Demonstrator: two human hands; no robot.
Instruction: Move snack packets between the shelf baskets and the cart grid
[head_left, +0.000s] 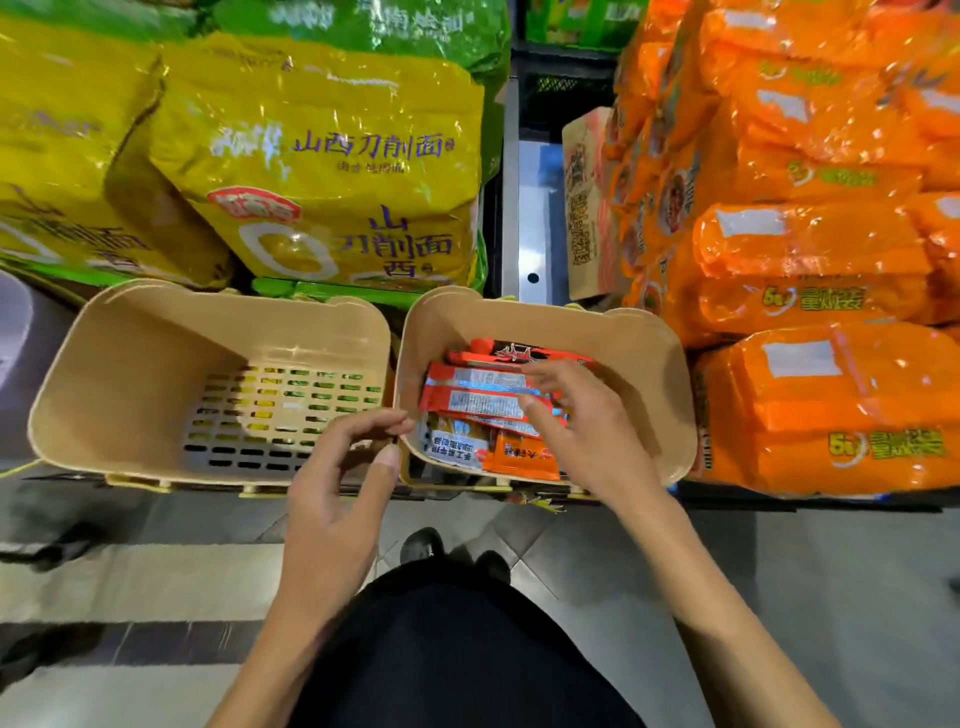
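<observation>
Orange snack packets (467, 400) lie in the right basket (660, 364); your right hand (582, 431) touches them, grip unclear. Your left hand (353, 467) hangs loose beside it. Behind it, yellow bags (322, 171) read 山西刀削面.

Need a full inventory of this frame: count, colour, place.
left basket: 1, beige, lower left, nothing inside
right basket: 1, beige, beside it, lower centre
snack packets: several, orange-red, in right basket
yellow bags: at least 2, yellow, behind left basket
green bags: count unclear, green, top
orange multipacks: many, orange, stacked right
left hand: 1, at rims between baskets
right hand: 1, fingers curled over snack packets
</observation>
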